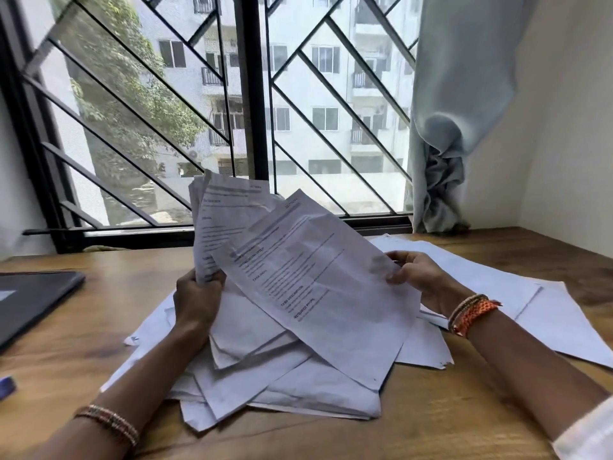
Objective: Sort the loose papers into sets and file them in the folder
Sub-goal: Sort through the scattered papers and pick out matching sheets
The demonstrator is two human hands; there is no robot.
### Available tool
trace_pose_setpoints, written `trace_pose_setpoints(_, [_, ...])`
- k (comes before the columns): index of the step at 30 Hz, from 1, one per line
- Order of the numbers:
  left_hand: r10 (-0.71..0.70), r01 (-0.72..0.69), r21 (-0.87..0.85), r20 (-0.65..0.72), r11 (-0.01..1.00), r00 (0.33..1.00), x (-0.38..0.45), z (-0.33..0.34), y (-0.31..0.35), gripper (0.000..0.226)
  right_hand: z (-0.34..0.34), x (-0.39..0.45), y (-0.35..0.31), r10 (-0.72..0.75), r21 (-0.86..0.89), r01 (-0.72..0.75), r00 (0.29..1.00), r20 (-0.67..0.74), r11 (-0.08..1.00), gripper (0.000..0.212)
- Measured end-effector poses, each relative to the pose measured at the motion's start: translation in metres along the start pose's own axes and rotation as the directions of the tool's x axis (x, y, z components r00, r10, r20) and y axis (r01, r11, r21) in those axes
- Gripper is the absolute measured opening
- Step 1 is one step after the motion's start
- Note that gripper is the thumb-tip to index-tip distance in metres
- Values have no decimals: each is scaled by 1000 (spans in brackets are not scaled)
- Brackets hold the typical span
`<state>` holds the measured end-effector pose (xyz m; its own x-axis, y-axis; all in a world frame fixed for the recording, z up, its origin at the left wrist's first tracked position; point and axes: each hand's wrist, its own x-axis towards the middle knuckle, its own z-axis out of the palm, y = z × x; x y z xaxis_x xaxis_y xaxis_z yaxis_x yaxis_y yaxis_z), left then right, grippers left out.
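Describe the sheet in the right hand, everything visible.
The sheet is white paper, creased and wrinkled, printed in black with bold headings and ruled lines; the text is too blurred to read. It is held up off the table, tilted, above the pile. The right hand pinches its right edge. Its left edge overlaps the bundle.

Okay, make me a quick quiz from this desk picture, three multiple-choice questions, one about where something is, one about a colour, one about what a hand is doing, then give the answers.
1. Where does the dark folder lie?
A. at the table's left edge
B. under the curtain
C. on the paper pile

2. What colour is the curtain?
A. red
B. pale blue-grey
C. black

3. What is the right hand doing?
A. resting flat on the table
B. pinching a printed sheet
C. pulling the curtain

Answers: 1 A, it sits far left on the wooden table. 2 B, the cloth is pale blue-grey. 3 B, its fingers grip the printed sheet by the edge, while the left hand holds a bundle of papers.
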<state>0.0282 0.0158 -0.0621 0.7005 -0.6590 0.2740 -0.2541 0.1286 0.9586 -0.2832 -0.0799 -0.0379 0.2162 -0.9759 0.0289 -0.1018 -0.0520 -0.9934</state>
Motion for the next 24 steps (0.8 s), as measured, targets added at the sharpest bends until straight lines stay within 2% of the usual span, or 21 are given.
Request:
trace_pose_setpoints(5, [4, -4, -20, -6, 1000, 1000, 0, 2, 0, 3, 2, 0, -2, -23, 5, 23, 998, -67, 1000, 43])
trace_pose_setpoints(7, [-8, 7, -36, -18, 999, 1000, 2, 1, -1, 6, -1, 0, -7, -162, 18, 171, 954, -251, 985, 37])
trace_pose_setpoints(8, [-18, 17, -57, -27, 998, 999, 4, 0, -1, 5, -6, 0, -12, -296, -58, 299, 865, -405, 953, 34])
trace_pose_setpoints(9, [-35, 32, -88, -30, 996, 999, 5, 0, 0, 5, -13, -3, -19, -458, -218, 408, 710, -535, 887, 36])
trace_pose_setpoints(10, [-56, 52, -125, -27, 991, 998, 6, -1, 1, 5, -23, -8, -26, -618, -431, 446, 518, -591, 785, 40])
trace_pose_setpoints(11, [-76, 72, -163, -19, 984, 997, 6, -2, 3, 6, -33, -14, -30, -751, -631, 407, 331, -572, 660, 44])
trace_pose_setpoints(12, [-93, 88, -202, -15, 975, 996, 6, -2, 5, 8, -41, -22, -34, -831, -760, 338, 201, -518, 555, 46])
trace_pose_setpoints(13, [-105, 98, -244, -15, 965, 994, 4, -3, 8, 11, -48, -29, -35, -876, -830, 280, 141, -462, 483, 48])
trace_pose_setpoints(14, [-112, 102, -288, -19, 952, 994, 3, -3, 11, 15, -54, -32, -33, -906, -875, 233, 121, -406, 423, 52])
trace_pose_setpoints(15, [-109, 95, -324, -25, 941, 994, 1, -4, 16, 17, -58, -31, -29, -928, -908, 196, 131, -349, 369, 56])
trace_pose_setpoints(17, [-78, 60, -368, -36, 928, 996, -1, -5, 23, 15, -62, -24, -19, -944, -950, 129, 213, -253, 284, 56])
trace_pose_setpoints(19, [-37, 22, -400, -28, 916, 999, -2, -7, 26, 12, -54, -19, -11, -933, -975, 117, 333, -140, 188, 56])
trace_pose_setpoints(21, [-9, 5, -425, -7, 905, 1000, -2, -7, 26, 14, -32, -19, -3, -914, -980, 198, 401, 64, 18, 57])
trace_pose_setpoints(24, [3, -2, -416, 1, 909, 1000, -4, -1, 24, 17, 20, -33, 8, -821, -861, 458, 390, 417, -220, 49])
